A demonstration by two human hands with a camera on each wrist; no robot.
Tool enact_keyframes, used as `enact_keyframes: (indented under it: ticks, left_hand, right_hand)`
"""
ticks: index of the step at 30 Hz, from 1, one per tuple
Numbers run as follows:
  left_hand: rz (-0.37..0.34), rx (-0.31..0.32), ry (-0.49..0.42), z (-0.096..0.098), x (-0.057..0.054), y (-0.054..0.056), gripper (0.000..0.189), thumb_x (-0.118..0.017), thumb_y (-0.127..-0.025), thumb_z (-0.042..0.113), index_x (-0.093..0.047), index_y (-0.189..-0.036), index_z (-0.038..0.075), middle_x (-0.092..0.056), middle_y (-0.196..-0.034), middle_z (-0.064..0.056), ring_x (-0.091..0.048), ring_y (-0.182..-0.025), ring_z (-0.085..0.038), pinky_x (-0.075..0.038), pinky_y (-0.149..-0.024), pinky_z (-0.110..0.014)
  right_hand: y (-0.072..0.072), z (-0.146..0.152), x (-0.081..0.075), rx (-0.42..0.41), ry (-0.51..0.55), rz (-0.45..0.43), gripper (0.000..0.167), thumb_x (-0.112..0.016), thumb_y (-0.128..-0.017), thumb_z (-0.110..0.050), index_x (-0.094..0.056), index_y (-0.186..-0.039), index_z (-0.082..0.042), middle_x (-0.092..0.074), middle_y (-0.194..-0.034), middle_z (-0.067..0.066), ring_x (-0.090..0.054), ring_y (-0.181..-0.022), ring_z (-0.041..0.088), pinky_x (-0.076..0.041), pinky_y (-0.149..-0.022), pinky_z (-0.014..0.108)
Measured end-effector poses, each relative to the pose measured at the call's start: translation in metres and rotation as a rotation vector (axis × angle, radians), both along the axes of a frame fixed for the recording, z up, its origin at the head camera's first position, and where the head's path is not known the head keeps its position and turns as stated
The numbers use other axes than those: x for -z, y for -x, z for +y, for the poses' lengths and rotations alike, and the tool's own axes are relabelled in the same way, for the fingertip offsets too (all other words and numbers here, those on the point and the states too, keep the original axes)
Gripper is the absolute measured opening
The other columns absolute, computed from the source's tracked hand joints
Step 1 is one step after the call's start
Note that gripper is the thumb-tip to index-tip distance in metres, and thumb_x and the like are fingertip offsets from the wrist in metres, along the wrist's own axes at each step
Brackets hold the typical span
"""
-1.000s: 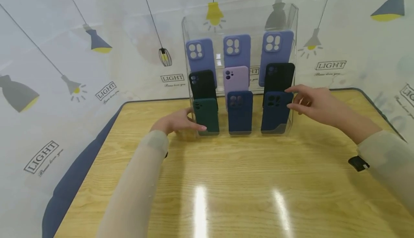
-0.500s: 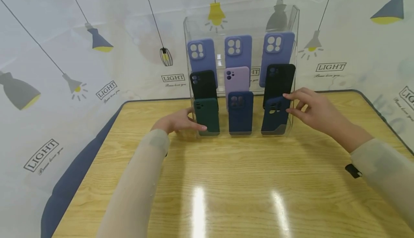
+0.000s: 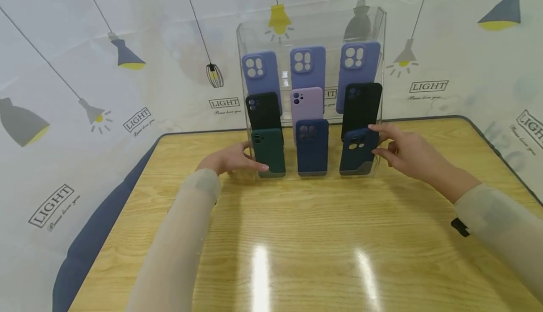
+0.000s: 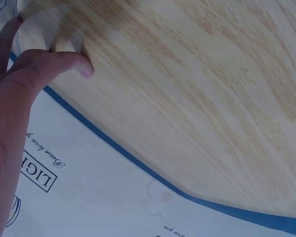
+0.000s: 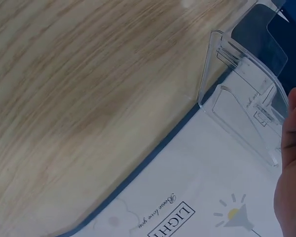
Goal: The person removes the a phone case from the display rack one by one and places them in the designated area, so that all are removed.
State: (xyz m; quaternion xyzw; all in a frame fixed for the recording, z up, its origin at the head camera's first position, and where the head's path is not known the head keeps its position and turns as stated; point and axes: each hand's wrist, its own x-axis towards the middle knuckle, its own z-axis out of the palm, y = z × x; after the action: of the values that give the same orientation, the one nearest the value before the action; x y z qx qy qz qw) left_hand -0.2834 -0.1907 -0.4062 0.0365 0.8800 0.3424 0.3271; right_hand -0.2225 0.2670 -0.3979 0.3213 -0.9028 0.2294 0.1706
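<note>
A clear acrylic stand [image 3: 377, 24] holds phone cases in three tiers. My right hand [image 3: 409, 154] pinches the right edge of a dark blue phone case [image 3: 354, 159] in the bottom tier, its top tilted and its foot behind the clear lip. In the right wrist view, that hand [image 5: 293, 148] is partly cut off beside the stand's side panel [image 5: 237, 89]. At the lower left, my left hand [image 3: 231, 159] grips the stand's side, thumb in front at the foot of a green phone case [image 3: 271, 154], other fingers behind. The left wrist view shows this hand [image 4: 34, 74] at the stand's edge.
Another navy phone case [image 3: 312, 154] stands bottom centre. Above are a pink case [image 3: 307, 102], black cases [image 3: 362, 104] and periwinkle cases [image 3: 260, 83]. The wooden table [image 3: 314, 227] has a blue edge, backed by a lamp-patterned wall covering [image 3: 169, 43].
My right hand has moved slightly down and left, and the dark blue phone case's top has dropped and tilted. The left hand has stayed on the stand. The head view shifted a little.
</note>
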Motion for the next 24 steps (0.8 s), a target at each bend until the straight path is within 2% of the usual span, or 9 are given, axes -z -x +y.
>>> enact_keyframes:
  ticks: [5, 9, 14, 17, 20, 24]
  left_hand:
    - [-0.008, -0.004, -0.012, -0.001, 0.002, 0.000, 0.131, -0.087, -0.081, 0.063, 0.000, -0.173, 0.030, -0.013, -0.181, -0.003, -0.030, -0.162, -0.040, -0.045, -0.119, -0.066]
    - [-0.016, -0.004, -0.019, -0.002, 0.002, 0.001, 0.131, -0.088, -0.081, 0.061, 0.000, -0.173, 0.030, -0.012, -0.181, -0.004, -0.029, -0.162, -0.040, -0.043, -0.120, -0.067]
    - [-0.020, -0.005, -0.030, -0.001, 0.002, 0.002, 0.131, -0.088, -0.082, 0.059, 0.000, -0.173, 0.029, -0.024, -0.178, -0.010, -0.028, -0.163, -0.039, -0.038, -0.124, -0.067]
    - [-0.019, -0.006, -0.026, -0.001, 0.002, 0.002, 0.131, -0.088, -0.082, 0.059, 0.000, -0.173, 0.028, -0.023, -0.178, -0.010, -0.028, -0.163, -0.038, -0.035, -0.126, -0.067]
    - [-0.017, -0.003, -0.023, -0.002, 0.002, 0.003, 0.131, -0.088, -0.081, 0.061, 0.000, -0.173, 0.029, -0.013, -0.181, -0.007, -0.026, -0.164, -0.038, -0.035, -0.126, -0.067]
    - [-0.018, -0.007, -0.031, -0.003, 0.002, 0.004, 0.132, -0.089, -0.080, 0.061, -0.001, -0.173, 0.030, -0.007, -0.182, -0.004, -0.024, -0.164, -0.039, -0.035, -0.125, -0.068]
  right_hand:
    - [0.000, -0.005, -0.001, 0.008, 0.027, 0.013, 0.063, -0.081, -0.087, 0.010, -0.057, -0.144, -0.006, -0.071, -0.089, 0.006, -0.063, -0.062, 0.006, -0.055, -0.055, 0.022]
    - [-0.001, -0.013, -0.008, -0.026, 0.024, 0.026, 0.063, -0.078, -0.087, 0.014, -0.060, -0.143, -0.007, -0.070, -0.089, 0.006, -0.072, -0.072, 0.016, -0.062, -0.065, 0.025]
    - [0.000, -0.026, -0.025, -0.055, 0.063, 0.108, 0.065, -0.080, -0.084, 0.015, -0.060, -0.142, -0.006, -0.071, -0.086, 0.005, -0.073, -0.072, 0.019, -0.056, -0.072, 0.008]
    - [-0.002, -0.038, -0.038, -0.089, 0.114, 0.135, 0.065, -0.082, -0.083, 0.014, -0.062, -0.142, -0.006, -0.073, -0.084, 0.005, -0.073, -0.068, 0.017, -0.050, -0.070, 0.002]
    - [-0.006, -0.053, -0.046, -0.121, 0.169, 0.103, 0.064, -0.082, -0.084, 0.013, -0.063, -0.141, -0.007, -0.073, -0.083, 0.005, -0.072, -0.064, 0.012, -0.050, -0.064, 0.005]
    - [-0.012, -0.079, -0.048, -0.140, 0.252, -0.034, 0.062, -0.080, -0.087, 0.012, -0.061, -0.142, -0.009, -0.073, -0.082, 0.006, -0.068, -0.062, 0.008, -0.054, -0.060, 0.014]
